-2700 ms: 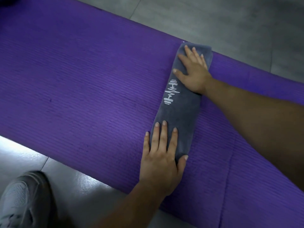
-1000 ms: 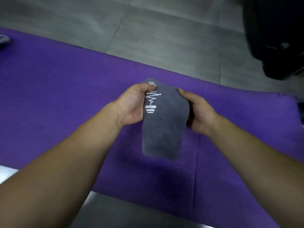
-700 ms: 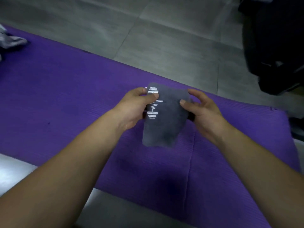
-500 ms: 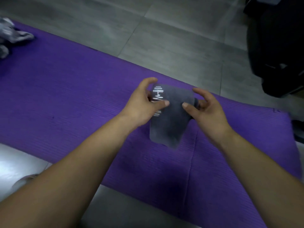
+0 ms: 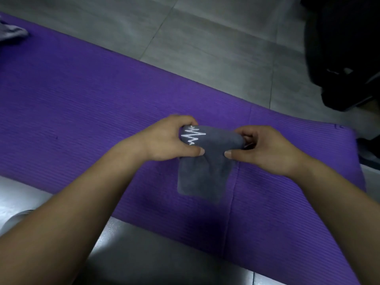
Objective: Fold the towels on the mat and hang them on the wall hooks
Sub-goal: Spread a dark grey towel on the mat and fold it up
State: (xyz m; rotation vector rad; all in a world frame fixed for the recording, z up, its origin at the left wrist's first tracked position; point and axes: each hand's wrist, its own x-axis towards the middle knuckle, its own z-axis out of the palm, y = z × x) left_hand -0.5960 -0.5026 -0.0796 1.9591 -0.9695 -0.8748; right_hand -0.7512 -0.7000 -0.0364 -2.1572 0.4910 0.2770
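Grey tiled floor (image 5: 205, 48), crossed by thin grout lines and glossy under the light at the near left. Spread across it on a slant, a purple ribbed mat (image 5: 82, 99), with a straight crease running down its right part. On the mat's far left corner, a crumpled grey cloth (image 5: 10, 32), cut off by the frame. Directly on the tiles beyond the mat's right end, a bulky black object (image 5: 345, 48), too dark to identify.
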